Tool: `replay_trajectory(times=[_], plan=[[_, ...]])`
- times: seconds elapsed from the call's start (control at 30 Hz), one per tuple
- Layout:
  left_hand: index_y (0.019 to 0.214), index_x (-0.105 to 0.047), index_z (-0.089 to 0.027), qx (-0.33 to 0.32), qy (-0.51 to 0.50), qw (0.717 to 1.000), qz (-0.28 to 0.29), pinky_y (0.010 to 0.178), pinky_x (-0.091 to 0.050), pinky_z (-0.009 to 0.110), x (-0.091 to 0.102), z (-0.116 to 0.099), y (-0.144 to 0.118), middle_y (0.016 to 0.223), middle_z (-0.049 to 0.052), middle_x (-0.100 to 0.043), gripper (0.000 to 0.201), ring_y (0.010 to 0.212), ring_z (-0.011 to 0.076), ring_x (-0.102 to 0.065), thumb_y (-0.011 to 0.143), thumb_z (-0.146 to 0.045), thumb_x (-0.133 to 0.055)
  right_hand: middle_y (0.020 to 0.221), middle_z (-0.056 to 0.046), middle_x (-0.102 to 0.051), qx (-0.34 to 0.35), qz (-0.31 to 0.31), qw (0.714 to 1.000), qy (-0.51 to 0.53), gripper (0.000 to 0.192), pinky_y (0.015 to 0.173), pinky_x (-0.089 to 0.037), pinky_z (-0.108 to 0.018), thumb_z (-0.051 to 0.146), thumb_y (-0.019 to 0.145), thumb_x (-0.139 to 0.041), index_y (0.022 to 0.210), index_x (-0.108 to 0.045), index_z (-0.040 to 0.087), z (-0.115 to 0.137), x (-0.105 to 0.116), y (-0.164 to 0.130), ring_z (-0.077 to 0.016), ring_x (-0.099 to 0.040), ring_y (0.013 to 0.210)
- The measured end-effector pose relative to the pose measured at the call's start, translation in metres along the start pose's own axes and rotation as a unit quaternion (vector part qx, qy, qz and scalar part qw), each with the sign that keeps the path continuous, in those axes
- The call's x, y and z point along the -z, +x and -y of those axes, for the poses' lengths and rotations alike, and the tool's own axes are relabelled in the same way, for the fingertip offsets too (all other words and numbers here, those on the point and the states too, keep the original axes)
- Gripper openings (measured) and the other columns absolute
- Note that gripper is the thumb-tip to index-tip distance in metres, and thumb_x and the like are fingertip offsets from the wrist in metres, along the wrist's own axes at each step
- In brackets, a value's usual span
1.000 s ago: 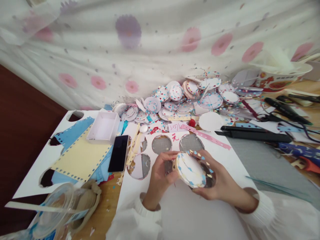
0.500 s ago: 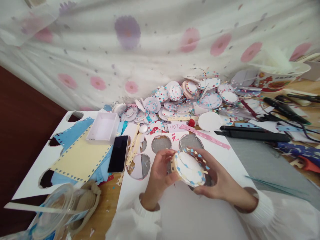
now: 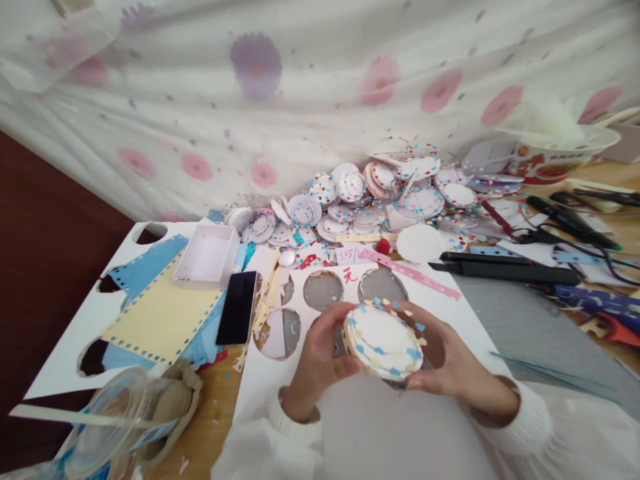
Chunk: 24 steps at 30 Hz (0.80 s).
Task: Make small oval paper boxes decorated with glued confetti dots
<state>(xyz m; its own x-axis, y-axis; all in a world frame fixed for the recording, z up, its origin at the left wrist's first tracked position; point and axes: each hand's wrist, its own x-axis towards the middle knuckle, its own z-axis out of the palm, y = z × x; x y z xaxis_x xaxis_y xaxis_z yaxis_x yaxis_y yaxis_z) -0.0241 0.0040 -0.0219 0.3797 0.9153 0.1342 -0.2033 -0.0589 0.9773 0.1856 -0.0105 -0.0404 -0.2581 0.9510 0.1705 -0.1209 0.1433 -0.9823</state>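
Note:
Between my hands is a round white paper piece point(image 3: 384, 337), edged with small blue and yellow paper hearts and a yellow band along its left side. My left hand point(image 3: 327, 350) grips its left edge, thumb in front and fingers behind. My right hand point(image 3: 443, 357) holds the right edge, thumb low at the front; its other fingers are partly hidden behind the piece. The piece is tilted toward me above a white sheet point(image 3: 385, 427) with round holes cut in it.
A heap of similar decorated paper discs point(image 3: 350, 200) lies along the curtain. At left are a phone point(image 3: 237, 308), a white box point(image 3: 206, 277), yellow paper point(image 3: 160, 313) and a clear plastic cup point(image 3: 110, 413). Black scissors-like tools point(image 3: 510, 270), tweezers point(image 3: 550, 375) and a noodle bowl point(image 3: 545, 160) are at right.
The round paper piece has shifted slightly right and turned, showing more of its flat white top. My right hand has moved a little right with it; my left hand keeps its hold.

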Motion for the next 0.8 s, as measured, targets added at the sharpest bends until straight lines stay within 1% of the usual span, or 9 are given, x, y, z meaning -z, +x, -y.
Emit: replay_trajectory(times=[0.13,0.23,0.37,0.5,0.6,0.7,0.73,0.77,0.8], plan=[[0.119,-0.063,-0.025,-0.043,0.011,0.999,0.001,0.105,-0.039,0.05,0.002,0.0,-0.001,0.127,0.011,-0.054,0.064,0.121,0.0342,-0.049,0.065,-0.054,-0.079,0.119,-0.014,-0.066,0.011,0.007,1.0,0.003,0.079,0.091,-0.053,-0.043,0.06,0.058,-0.082,0.125,-0.058,0.025,0.009,-0.001,0.001,-0.0317,-0.063,0.111],[0.119,-0.063,-0.025,-0.045,0.03,0.999,0.008,0.106,-0.036,0.049,0.003,0.0,-0.001,0.126,0.011,-0.055,0.063,0.12,0.0336,-0.05,0.065,-0.052,-0.08,0.12,-0.013,-0.066,0.02,0.013,1.0,0.015,0.076,0.092,-0.053,-0.042,0.057,0.059,-0.082,0.125,-0.058,0.027,0.009,0.0,0.002,-0.0313,-0.064,0.11],[0.125,-0.059,-0.024,-0.06,0.058,0.997,-0.006,0.105,-0.037,0.048,0.002,-0.001,0.0,0.128,0.013,-0.055,0.066,0.12,0.0333,-0.049,0.069,-0.052,-0.077,0.123,-0.011,-0.064,0.045,-0.008,0.999,0.014,0.073,0.093,-0.053,-0.042,0.053,0.062,-0.082,0.126,-0.056,0.03,0.006,0.0,0.002,-0.0298,-0.063,0.112],[0.122,-0.061,-0.026,-0.082,0.071,0.994,-0.016,0.107,-0.036,0.048,0.001,-0.001,0.001,0.125,0.01,-0.059,0.059,0.119,0.031,-0.05,0.071,-0.05,-0.077,0.123,-0.011,-0.064,0.052,-0.005,0.999,0.015,0.073,0.094,-0.053,-0.041,0.052,0.064,-0.082,0.129,-0.054,0.031,0.001,0.001,0.0,-0.0288,-0.062,0.113],[0.124,-0.06,-0.026,-0.066,0.105,0.992,-0.02,0.109,-0.035,0.047,0.001,0.0,0.0,0.129,0.01,-0.058,0.056,0.124,0.031,-0.049,0.075,-0.05,-0.074,0.134,-0.011,-0.058,0.043,0.0,0.999,0.002,0.076,0.099,-0.049,-0.043,0.048,0.068,-0.081,0.134,-0.048,0.032,-0.005,0.001,-0.001,-0.0298,-0.056,0.122],[0.135,-0.052,-0.024,-0.041,0.134,0.99,-0.019,0.109,-0.036,0.045,0.004,-0.001,0.0,0.136,0.011,-0.054,0.063,0.128,0.0315,-0.046,0.083,-0.058,-0.061,0.141,-0.013,-0.052,0.013,0.004,0.997,-0.077,0.08,0.103,-0.045,-0.046,0.042,0.07,-0.08,0.139,-0.042,0.029,-0.012,0.0,-0.001,-0.0316,-0.052,0.127],[0.138,-0.048,-0.024,-0.035,0.146,0.988,-0.032,0.107,-0.037,0.044,0.006,-0.003,0.0,0.137,0.011,-0.054,0.063,0.127,0.0305,-0.048,0.086,-0.059,-0.055,0.14,-0.014,-0.052,0.004,0.005,0.994,-0.109,0.081,0.102,-0.046,-0.047,0.041,0.07,-0.08,0.139,-0.042,0.027,-0.014,-0.001,-0.001,-0.0325,-0.052,0.126],[0.138,-0.046,-0.024,-0.035,0.17,0.983,-0.063,0.105,-0.039,0.043,0.01,-0.006,0.0,0.136,0.011,-0.055,0.061,0.125,0.029,-0.05,0.088,-0.058,-0.051,0.139,-0.015,-0.053,0.001,0.004,0.99,-0.138,0.081,0.101,-0.047,-0.047,0.041,0.069,-0.08,0.139,-0.042,0.025,-0.015,-0.002,0.0,-0.0333,-0.053,0.124],[0.137,-0.046,-0.024,-0.039,0.21,0.971,-0.108,0.102,-0.042,0.042,0.016,-0.009,-0.001,0.132,0.011,-0.057,0.056,0.12,0.0273,-0.054,0.09,-0.055,-0.049,0.137,-0.015,-0.055,0.003,-0.002,0.986,-0.165,0.079,0.099,-0.048,-0.047,0.042,0.069,-0.079,0.137,-0.043,0.025,-0.016,-0.002,0.0,-0.0339,-0.055,0.122]])
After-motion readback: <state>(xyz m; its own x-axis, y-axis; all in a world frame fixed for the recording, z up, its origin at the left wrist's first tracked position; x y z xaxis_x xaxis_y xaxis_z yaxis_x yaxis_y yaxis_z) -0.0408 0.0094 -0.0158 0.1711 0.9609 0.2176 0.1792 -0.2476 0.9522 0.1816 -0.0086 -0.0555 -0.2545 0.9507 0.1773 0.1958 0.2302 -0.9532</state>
